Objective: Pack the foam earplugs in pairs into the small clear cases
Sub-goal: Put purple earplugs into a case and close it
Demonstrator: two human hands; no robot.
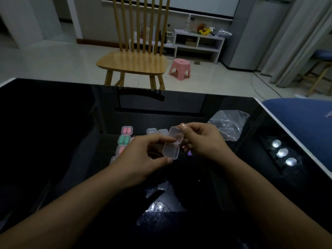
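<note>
Both hands pinch open case [171, 143]: left hand [142, 159] on base, right hand [203, 141] on lid. Risk: hinge overbends/snaps, or case drops onto packed cases [124, 140] left of it.

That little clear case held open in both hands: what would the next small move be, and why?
Probably dropping a pair of earplugs in. The open case looks empty, the left hand pinching its base and the right hand its lid. A purple earplug shows just under the right hand, and filled cases already stand on the table.
</note>
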